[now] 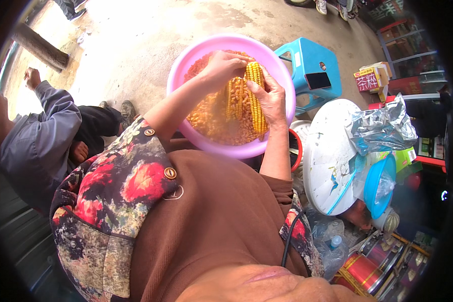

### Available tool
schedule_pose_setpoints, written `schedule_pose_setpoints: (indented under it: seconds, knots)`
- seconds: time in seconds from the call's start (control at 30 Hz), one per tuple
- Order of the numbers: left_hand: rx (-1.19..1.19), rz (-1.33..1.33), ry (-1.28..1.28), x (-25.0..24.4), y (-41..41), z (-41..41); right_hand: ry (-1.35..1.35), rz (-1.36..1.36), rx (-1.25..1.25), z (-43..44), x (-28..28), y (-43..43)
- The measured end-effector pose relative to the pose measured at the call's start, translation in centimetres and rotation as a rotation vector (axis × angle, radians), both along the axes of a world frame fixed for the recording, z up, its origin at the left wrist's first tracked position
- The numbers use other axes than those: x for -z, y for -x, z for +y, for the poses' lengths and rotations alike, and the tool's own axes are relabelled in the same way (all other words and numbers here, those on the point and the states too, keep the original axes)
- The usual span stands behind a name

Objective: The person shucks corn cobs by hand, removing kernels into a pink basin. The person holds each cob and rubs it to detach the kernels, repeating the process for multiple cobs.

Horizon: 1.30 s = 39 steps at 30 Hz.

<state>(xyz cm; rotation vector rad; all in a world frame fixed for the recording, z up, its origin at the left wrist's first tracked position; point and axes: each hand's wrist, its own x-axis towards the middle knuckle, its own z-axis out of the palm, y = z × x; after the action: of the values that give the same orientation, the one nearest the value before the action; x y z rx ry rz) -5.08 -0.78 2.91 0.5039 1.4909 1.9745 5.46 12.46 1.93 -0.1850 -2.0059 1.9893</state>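
Observation:
A pink plastic basin stands before me, filled with loose yellow and orange corn kernels. My right hand grips a yellow ear of corn upright over the basin, thumb on its near side and fingers behind it. My left hand is at the upper end of that ear, its fingers bent and close to the rows of kernels; whether it pinches anything is hidden. Another ear of corn lies on the kernels, just left of the held one.
A blue plastic stool with a phone stands right of the basin. Nearer on the right are a round white table, a blue bowl and plastic bottles. A person in a grey jacket sits at the left, near a wooden post.

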Motion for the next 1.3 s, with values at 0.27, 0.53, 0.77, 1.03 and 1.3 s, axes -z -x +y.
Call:
schedule_pose_setpoints:
  seconds: [0.27, 0.53, 0.77, 1.03, 1.3]
  knots:
    - [-0.032, -0.009, -0.03, 0.6, -0.5, 0.9, 0.018, 0.074, 0.074, -0.4, -0.2, 0.2]
    - [-0.225, 0.003, -0.158, -1.3, -4.5, 4.0, -0.169, 0.103, 0.342, -2.2, -0.1, 0.6]
    - [-0.295, 0.435, -0.137, 1.6, -3.5, 5.0, -0.156, 0.117, 0.39, -2.6, -0.1, 0.7]
    - [-0.326, 0.072, -0.036, 0.2, -3.5, 4.6, -0.061, 0.156, 0.365, -2.2, 0.6, 0.9]
    - [-0.297, 0.223, -0.092, 1.3, -2.6, 4.5, -0.22, 0.136, 0.37, -1.6, 1.0, 1.0]
